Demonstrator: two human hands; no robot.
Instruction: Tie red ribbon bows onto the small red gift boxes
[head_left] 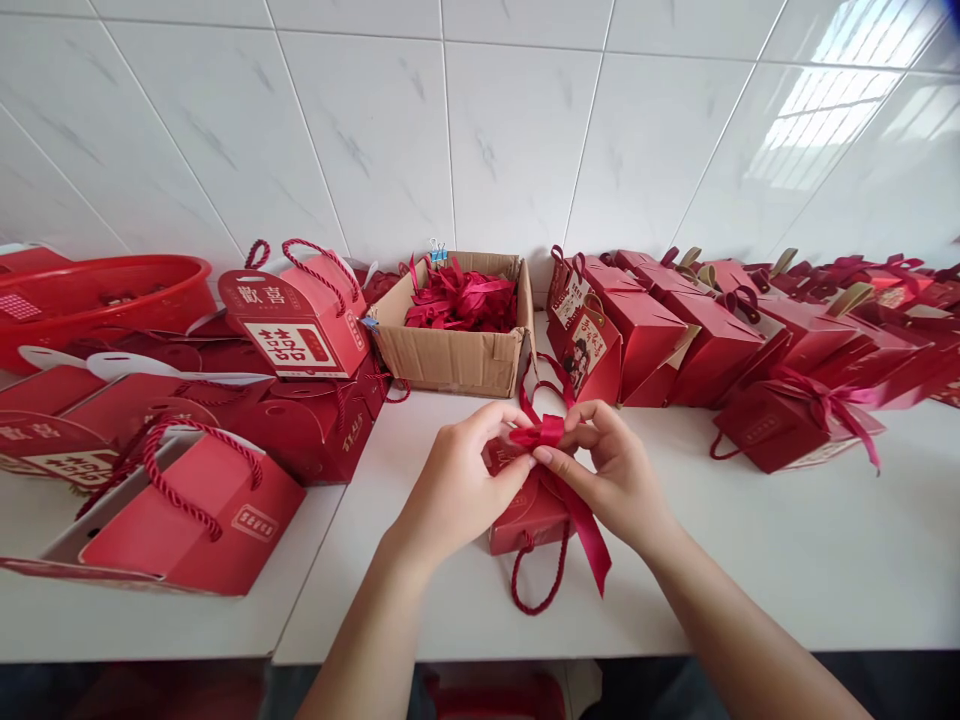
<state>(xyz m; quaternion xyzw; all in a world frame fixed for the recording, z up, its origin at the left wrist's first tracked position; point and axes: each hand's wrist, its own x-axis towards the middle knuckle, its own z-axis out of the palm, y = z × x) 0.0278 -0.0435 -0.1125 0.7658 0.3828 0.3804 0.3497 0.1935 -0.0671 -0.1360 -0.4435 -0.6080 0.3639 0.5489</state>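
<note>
A small red gift box sits on the white table, its dark red rope handles hanging out at the front and back. Over its top, a glossy red ribbon is gathered into a loop, with one tail trailing down the right side. My left hand pinches the ribbon's loop from the left, thumb and fingers closed. From the right, my right hand pinches the same ribbon, its thumb tip almost touching the left thumb. The middle of the knot is partly covered by the fingers.
Behind the hands stands a cardboard box full of loose red ribbons. Red gift boxes crowd the left, near a red plastic basin. Rows of red boxes line the right; a bow-tied box lies before them.
</note>
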